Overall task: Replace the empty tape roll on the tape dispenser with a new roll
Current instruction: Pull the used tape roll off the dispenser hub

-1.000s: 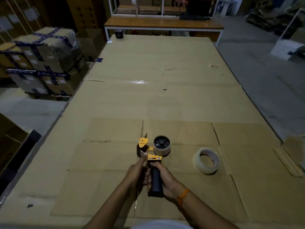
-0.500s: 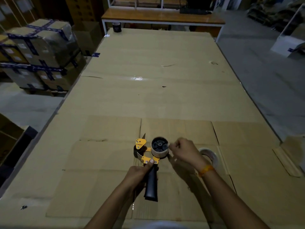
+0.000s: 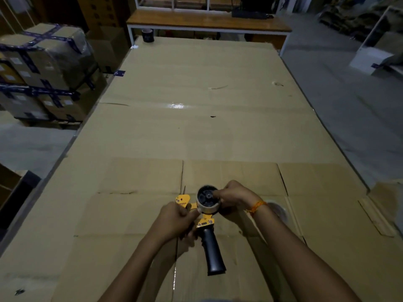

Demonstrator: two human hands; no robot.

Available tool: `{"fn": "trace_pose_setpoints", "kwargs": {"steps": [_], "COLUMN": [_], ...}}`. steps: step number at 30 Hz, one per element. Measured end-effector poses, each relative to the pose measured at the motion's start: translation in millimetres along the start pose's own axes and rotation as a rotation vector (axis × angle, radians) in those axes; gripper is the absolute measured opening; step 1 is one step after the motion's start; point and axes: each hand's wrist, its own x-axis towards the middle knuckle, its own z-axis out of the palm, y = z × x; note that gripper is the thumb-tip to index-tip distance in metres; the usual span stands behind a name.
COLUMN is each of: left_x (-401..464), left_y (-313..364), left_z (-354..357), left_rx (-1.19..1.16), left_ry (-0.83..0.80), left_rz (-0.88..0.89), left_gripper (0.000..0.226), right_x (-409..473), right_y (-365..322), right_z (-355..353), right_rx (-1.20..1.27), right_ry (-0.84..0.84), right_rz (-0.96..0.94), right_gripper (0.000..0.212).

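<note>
A hand-held tape dispenser [image 3: 205,221] with a yellow frame and a black handle [image 3: 212,251] lies near the table's front edge. An almost empty pale roll [image 3: 207,204] sits on its black hub. My left hand [image 3: 176,216] grips the yellow frame at the blade end. My right hand [image 3: 236,196] wears an orange wrist thread, and its fingers close on the right side of the empty roll. A new clear tape roll [image 3: 280,211] lies flat on the cardboard to the right, partly hidden by my right wrist.
The long table is covered with cardboard sheets [image 3: 196,118]. A dark tape roll [image 3: 147,35] stands at the far left corner. A wooden bench [image 3: 207,22] is beyond the table. Taped boxes [image 3: 43,68] are stacked at the left. Cardboard scraps [image 3: 377,214] lie at the right edge.
My right hand left the handle and moved up to grip the empty roll on the hub. My left hand shifted from the handle top to the yellow frame.
</note>
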Motion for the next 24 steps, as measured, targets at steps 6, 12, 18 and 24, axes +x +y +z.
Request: {"fn": "trace_pose_setpoints", "kwargs": {"steps": [6,12,18,24], "left_x": [68,121,148,154], "left_y": [23,35,36,36], "left_z": [-22,-16,-18,-19], "left_rx": [0.23,0.635,0.744,0.569], "left_ry": [0.263,0.052,-0.35,-0.496], "left_rz": [0.259,0.335,0.159,0.075], "left_gripper": [0.033,0.044,0.04,0.036], "right_x": [4,-4,-5,-1], "right_y": [0,-4,-2,-5], "right_z": [8,9,12,14], "right_rx": [0.026,0.066,-0.099,-0.13], "right_ry": [0.044,0.065,0.131,0.117], "right_rz": [0.067,0.095,0.038,0.046], "right_gripper": [0.042,0.032,0.039,0.035]}}
